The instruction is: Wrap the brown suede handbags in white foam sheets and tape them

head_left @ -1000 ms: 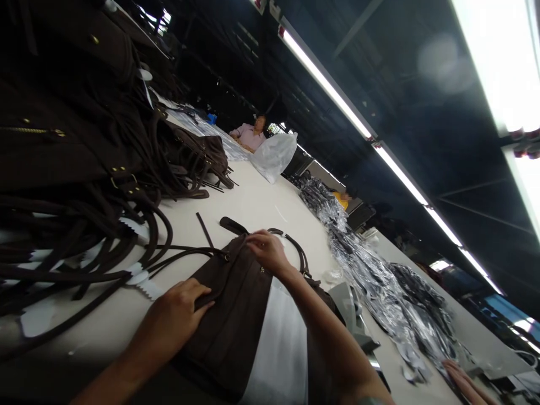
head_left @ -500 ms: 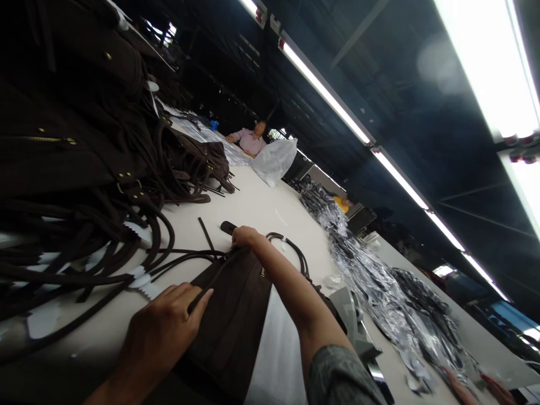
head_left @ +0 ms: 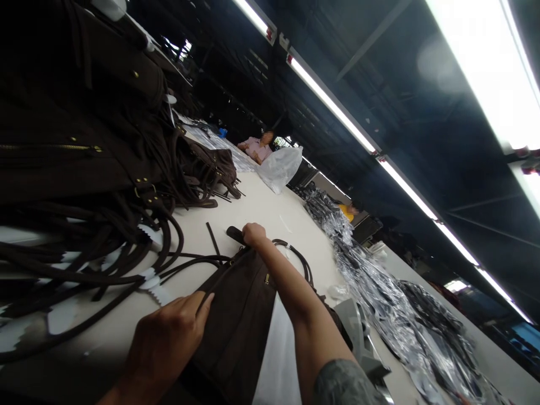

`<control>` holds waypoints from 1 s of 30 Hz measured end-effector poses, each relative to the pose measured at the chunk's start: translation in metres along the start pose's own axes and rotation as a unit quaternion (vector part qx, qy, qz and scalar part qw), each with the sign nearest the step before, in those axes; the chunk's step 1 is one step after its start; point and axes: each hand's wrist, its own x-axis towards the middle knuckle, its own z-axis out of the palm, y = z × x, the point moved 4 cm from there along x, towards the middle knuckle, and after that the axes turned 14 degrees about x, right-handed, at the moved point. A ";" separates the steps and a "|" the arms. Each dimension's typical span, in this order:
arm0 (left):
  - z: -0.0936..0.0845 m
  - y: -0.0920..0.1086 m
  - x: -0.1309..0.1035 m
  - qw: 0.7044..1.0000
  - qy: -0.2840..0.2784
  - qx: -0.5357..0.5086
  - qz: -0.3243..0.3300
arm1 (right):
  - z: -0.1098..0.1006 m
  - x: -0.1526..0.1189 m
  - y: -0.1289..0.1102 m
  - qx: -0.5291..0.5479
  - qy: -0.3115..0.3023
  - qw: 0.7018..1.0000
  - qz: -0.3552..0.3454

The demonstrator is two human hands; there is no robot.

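A dark brown handbag (head_left: 236,315) lies on the pale table in front of me. My left hand (head_left: 172,332) is closed on its near left edge, thumb on top. Farther up, my right hand (head_left: 253,234) grips the bag's far top corner, beside a dark strap tab (head_left: 234,233) that sticks out past the fist. Thin dark handles loop out on both sides of the bag. A small gold zip pull (head_left: 267,278) shows on its face, and a white sheet (head_left: 278,349) lies along its right side.
Brown bags (head_left: 76,163) with paper-wrapped handles are piled at the left. A grey tape dispenser (head_left: 354,326) stands right of my forearm. Plastic-wrapped goods (head_left: 375,298) line the table's right side. A clear plastic bag (head_left: 279,169) and a seated person (head_left: 257,148) are at the far end.
The view has shifted slightly, so the scene sits a little lower and further right. Both hands keep their hold on the handbag.
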 end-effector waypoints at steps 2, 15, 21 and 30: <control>0.002 -0.001 -0.005 1.000 0.030 0.007 0.007 | -0.003 -0.008 -0.003 0.028 -0.002 0.999 -0.040; -0.020 0.014 -0.006 0.987 0.145 -0.062 0.017 | 0.015 -0.071 0.006 -0.037 -0.103 0.974 -0.198; -0.007 0.004 -0.010 0.995 -0.004 -0.078 -0.058 | 0.021 -0.056 0.016 0.039 -0.086 0.983 -0.158; 0.002 -0.013 -0.014 0.942 -0.240 -0.135 -0.194 | 0.040 -0.031 0.027 0.150 -0.192 0.960 -0.134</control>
